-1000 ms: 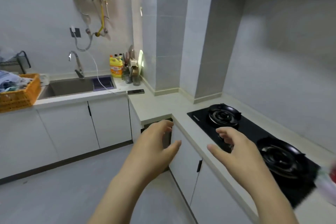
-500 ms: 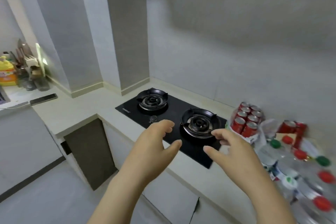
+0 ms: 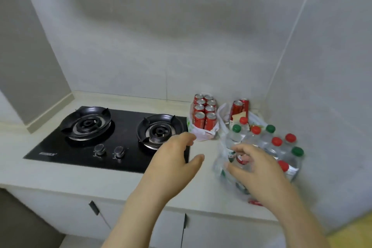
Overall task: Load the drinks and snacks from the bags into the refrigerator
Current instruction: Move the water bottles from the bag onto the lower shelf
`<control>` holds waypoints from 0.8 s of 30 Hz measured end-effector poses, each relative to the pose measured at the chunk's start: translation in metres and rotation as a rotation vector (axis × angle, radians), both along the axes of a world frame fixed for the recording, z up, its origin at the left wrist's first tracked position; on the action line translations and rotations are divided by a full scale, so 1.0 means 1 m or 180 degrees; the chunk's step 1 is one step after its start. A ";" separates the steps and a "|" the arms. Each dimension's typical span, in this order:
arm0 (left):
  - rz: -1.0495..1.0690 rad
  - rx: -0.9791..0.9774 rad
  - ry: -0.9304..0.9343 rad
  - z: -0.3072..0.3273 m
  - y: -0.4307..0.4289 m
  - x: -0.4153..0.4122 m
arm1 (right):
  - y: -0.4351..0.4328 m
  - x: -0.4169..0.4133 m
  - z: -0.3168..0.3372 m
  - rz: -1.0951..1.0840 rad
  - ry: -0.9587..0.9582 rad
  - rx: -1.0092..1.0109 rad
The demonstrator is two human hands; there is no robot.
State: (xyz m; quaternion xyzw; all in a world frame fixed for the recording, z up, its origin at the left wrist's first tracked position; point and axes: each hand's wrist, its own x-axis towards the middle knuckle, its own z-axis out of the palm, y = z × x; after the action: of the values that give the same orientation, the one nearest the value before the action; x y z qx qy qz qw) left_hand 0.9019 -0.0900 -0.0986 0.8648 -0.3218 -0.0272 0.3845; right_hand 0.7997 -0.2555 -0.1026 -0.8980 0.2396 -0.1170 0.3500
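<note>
1. Over the last second the view swings right, away from the sink corner and across the stove [image 3: 112,133], so the bags now sit in front of me on the far right of the counter [image 3: 60,175].
2. Both arms have come forward with that turn. The left grip [image 3: 173,163] hangs over the counter's near edge just right of the stove, fingers apart and loosely curved, holding nothing.
3. The right grip [image 3: 259,171] has reached the near-left side of the clear bag of water bottles [image 3: 271,143]. Its fingers and thumb are spread and nothing is clasped. I cannot tell whether the fingertips touch the plastic.
4. I judge this to be the start of a pick-up. Nothing has left the bags yet, and the refrigerator is out of view.
5. The pack of red cans [image 3: 204,116] stands upright in a white bag by the far wall, just right of the stove. Two more red cans [image 3: 239,106] stand behind the bottles.
6. The bottles have red and green caps and labels to match, but the printing is too blurred to read.
7. The cans show white lettering on red that I cannot make out. The small white mark [image 3: 48,154] on the stove's near-left corner is also unreadable.
</note>
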 end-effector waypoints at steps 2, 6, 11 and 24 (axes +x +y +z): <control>-0.0193 0.0015 0.0047 -0.006 -0.012 0.003 | -0.006 -0.009 -0.003 -0.0193 0.0013 0.0063; -0.0499 0.0020 0.0188 -0.018 -0.042 0.006 | -0.029 -0.029 -0.009 -0.0609 0.0018 0.0245; -0.0755 0.0124 0.0310 -0.031 -0.079 0.001 | -0.065 -0.045 -0.027 -0.0905 0.0082 0.0221; -0.0553 0.0433 0.0475 -0.075 -0.178 -0.005 | -0.175 -0.043 -0.071 -0.0702 0.0156 0.0376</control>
State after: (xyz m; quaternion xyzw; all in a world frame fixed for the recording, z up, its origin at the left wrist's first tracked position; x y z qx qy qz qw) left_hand 0.8971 -0.2679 -0.1734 0.8533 -0.3634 -0.1465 0.3441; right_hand 0.7563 -0.4302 -0.1733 -0.8466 0.3519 -0.1185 0.3813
